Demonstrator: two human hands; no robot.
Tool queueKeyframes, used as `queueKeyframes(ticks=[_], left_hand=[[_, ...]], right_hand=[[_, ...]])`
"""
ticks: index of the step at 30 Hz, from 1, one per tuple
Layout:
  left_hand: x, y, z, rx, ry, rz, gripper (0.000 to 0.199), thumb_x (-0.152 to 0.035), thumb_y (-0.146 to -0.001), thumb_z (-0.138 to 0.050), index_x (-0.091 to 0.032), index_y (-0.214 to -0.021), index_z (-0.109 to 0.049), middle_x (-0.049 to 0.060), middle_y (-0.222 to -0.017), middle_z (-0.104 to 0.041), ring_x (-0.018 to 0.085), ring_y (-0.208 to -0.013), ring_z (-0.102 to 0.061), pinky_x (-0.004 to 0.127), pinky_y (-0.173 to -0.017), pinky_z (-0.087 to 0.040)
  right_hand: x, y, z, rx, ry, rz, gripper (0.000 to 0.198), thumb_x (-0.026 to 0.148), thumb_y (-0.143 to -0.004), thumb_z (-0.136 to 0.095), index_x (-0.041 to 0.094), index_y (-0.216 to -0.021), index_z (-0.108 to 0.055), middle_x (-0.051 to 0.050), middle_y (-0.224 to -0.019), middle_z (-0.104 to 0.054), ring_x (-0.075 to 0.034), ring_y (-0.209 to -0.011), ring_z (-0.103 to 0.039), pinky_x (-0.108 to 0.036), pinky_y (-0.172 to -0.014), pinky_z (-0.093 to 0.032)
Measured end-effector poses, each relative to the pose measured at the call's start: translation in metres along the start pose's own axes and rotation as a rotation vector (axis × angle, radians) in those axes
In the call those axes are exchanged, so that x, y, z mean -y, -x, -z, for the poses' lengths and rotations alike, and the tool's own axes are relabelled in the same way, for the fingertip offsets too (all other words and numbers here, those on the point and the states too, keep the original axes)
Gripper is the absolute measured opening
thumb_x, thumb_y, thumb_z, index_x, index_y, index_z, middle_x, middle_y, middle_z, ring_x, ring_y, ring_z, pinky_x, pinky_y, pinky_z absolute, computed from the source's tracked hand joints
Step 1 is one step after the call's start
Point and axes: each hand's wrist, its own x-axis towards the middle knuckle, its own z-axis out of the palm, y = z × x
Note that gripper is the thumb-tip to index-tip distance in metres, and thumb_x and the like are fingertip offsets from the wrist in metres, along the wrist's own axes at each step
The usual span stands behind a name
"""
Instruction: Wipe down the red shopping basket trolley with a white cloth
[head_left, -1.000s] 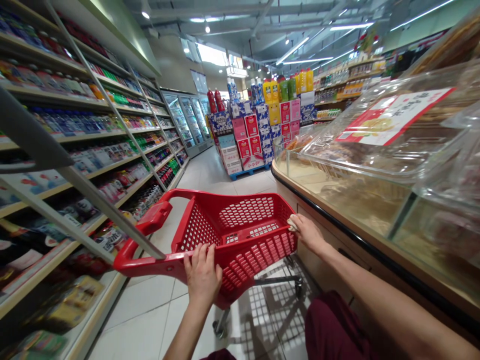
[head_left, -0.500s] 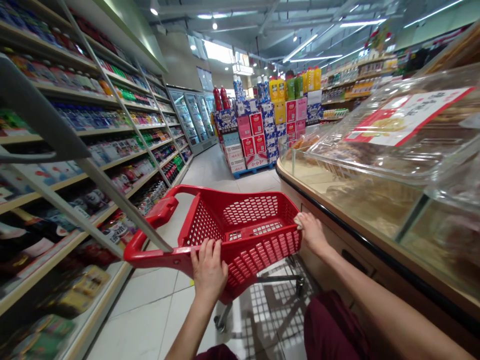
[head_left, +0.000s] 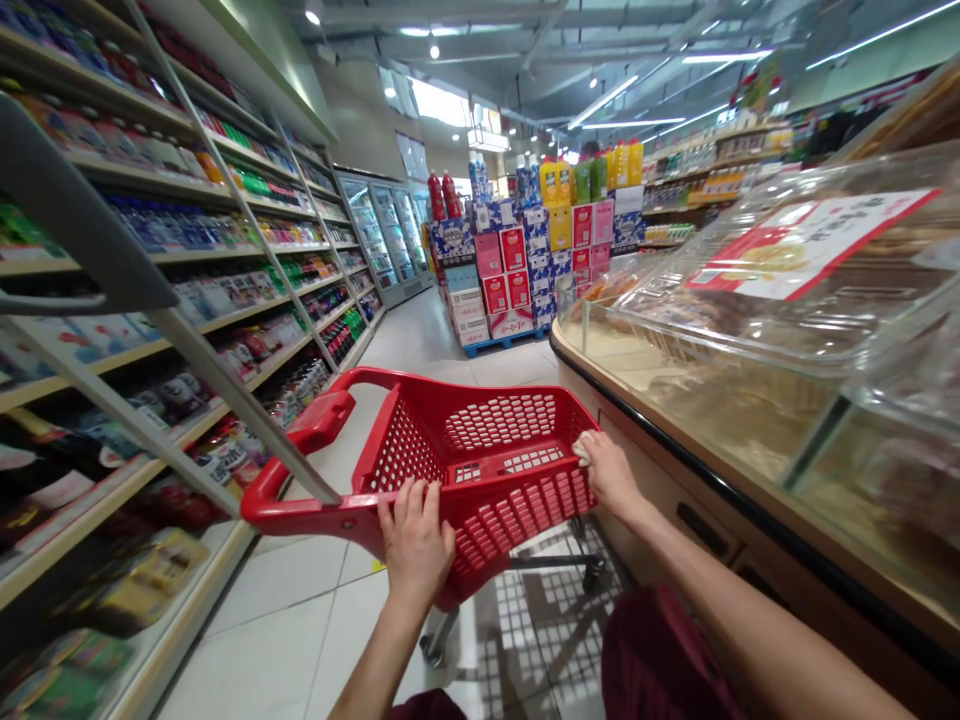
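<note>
A red plastic shopping cart (head_left: 517, 525) stands in front of me, its perforated basket holding nothing that I can see. My left hand (head_left: 417, 545) is closed over the near rim, fingertips hooked across the edge beside the grey metal handle bar (head_left: 255, 415). At the basket's right end, my right hand (head_left: 611, 478) is closed on a small whitish cloth (head_left: 582, 449), pressed against the near right corner of the rim. Most of the cloth is hidden under the fingers.
Drink shelves (head_left: 187, 260) line the left side. On the right, close to my right arm, runs a glass-edged display counter (head_left: 675, 430) with clear food packages (head_left: 810, 250). Stacked drink cartons (head_left: 517, 270) stand on a blue pallet (head_left: 506, 342) ahead. Glass-door fridges (head_left: 382, 235) are beyond.
My right hand and the cloth have slid a little left along the rim. The cart's handle end has shifted slightly left in view. My left hand keeps its hold.
</note>
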Motion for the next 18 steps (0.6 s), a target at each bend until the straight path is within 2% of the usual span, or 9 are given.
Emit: queueKeyframes(ticks=[3,4,5,9,11,14,15,16,18], left_hand=[[0.001,0.0,0.0,-0.002,-0.021,0.004,0.044,-0.018,-0.069,-0.044,-0.014,-0.113,-0.051,0.012,-0.117,-0.053,0.027,-0.116,-0.038,0.05,-0.102,-0.014],[0.002,0.001,0.0,0.0,-0.024,-0.007,0.045,-0.018,-0.07,-0.043,-0.014,-0.114,-0.05,0.012,-0.118,-0.053,0.026,-0.116,-0.038,0.049,-0.102,-0.014],[0.002,0.001,0.0,0.003,-0.024,-0.02,0.045,-0.018,-0.07,-0.043,-0.014,-0.114,-0.05,0.012,-0.118,-0.052,0.026,-0.117,-0.037,0.049,-0.102,-0.014],[0.001,0.002,0.0,0.009,-0.024,-0.038,0.046,-0.018,-0.071,-0.043,-0.015,-0.116,-0.048,0.011,-0.12,-0.051,0.026,-0.118,-0.036,0.048,-0.102,-0.014],[0.0,0.002,0.0,0.005,-0.026,-0.022,0.046,-0.018,-0.07,-0.043,-0.014,-0.116,-0.048,0.011,-0.12,-0.051,0.026,-0.119,-0.035,0.049,-0.102,-0.014],[0.0,0.001,0.0,0.008,-0.017,-0.018,0.046,-0.018,-0.071,-0.043,-0.014,-0.116,-0.048,0.012,-0.12,-0.051,0.026,-0.119,-0.035,0.049,-0.102,-0.014],[0.001,0.001,0.0,0.011,-0.012,-0.022,0.046,-0.017,-0.071,-0.042,-0.014,-0.116,-0.048,0.012,-0.12,-0.051,0.026,-0.119,-0.035,0.049,-0.102,-0.014],[0.002,0.001,0.0,0.015,-0.008,-0.027,0.046,-0.017,-0.071,-0.042,-0.014,-0.116,-0.048,0.011,-0.12,-0.051,0.026,-0.118,-0.036,0.048,-0.102,-0.014],[0.002,0.002,-0.001,0.018,-0.001,-0.032,0.045,-0.017,-0.071,-0.042,-0.014,-0.116,-0.048,0.011,-0.12,-0.051,0.025,-0.119,-0.035,0.048,-0.103,-0.013]], right_hand=[[0.022,0.008,-0.009,0.066,-0.069,0.245,0.049,0.004,-0.076,-0.035,0.02,-0.121,-0.047,-0.009,-0.131,-0.042,-0.022,-0.123,-0.031,-0.045,-0.097,-0.029],[0.024,0.009,-0.009,0.076,-0.079,0.283,0.05,0.004,-0.076,-0.034,0.02,-0.122,-0.046,-0.008,-0.131,-0.041,-0.022,-0.124,-0.03,-0.045,-0.097,-0.028],[0.02,0.008,-0.008,0.073,-0.071,0.263,0.05,0.003,-0.076,-0.033,0.02,-0.122,-0.047,-0.008,-0.131,-0.042,-0.022,-0.124,-0.03,-0.046,-0.097,-0.028],[-0.008,0.005,0.001,-0.041,0.027,-0.091,0.046,0.004,-0.075,-0.033,0.013,-0.116,-0.052,-0.015,-0.125,-0.047,-0.028,-0.117,-0.038,-0.05,-0.09,-0.034],[-0.003,0.009,-0.001,-0.071,0.013,-0.037,0.046,0.005,-0.075,-0.034,0.014,-0.117,-0.051,-0.015,-0.125,-0.047,-0.027,-0.117,-0.039,-0.047,-0.091,-0.034],[0.021,0.017,-0.011,-0.032,-0.062,0.287,0.049,0.005,-0.076,-0.034,0.018,-0.121,-0.048,-0.009,-0.129,-0.044,-0.022,-0.122,-0.034,-0.042,-0.096,-0.031],[0.024,0.018,-0.012,-0.017,-0.073,0.345,0.049,0.005,-0.076,-0.034,0.019,-0.122,-0.047,-0.008,-0.13,-0.043,-0.021,-0.123,-0.032,-0.041,-0.097,-0.03],[0.023,0.017,-0.012,-0.008,-0.071,0.348,0.049,0.005,-0.076,-0.034,0.019,-0.122,-0.047,-0.007,-0.13,-0.043,-0.021,-0.123,-0.032,-0.042,-0.097,-0.03],[0.008,0.013,-0.008,-0.036,-0.028,0.193,0.048,0.004,-0.075,-0.034,0.018,-0.119,-0.049,-0.009,-0.128,-0.046,-0.023,-0.121,-0.035,-0.045,-0.094,-0.032]])
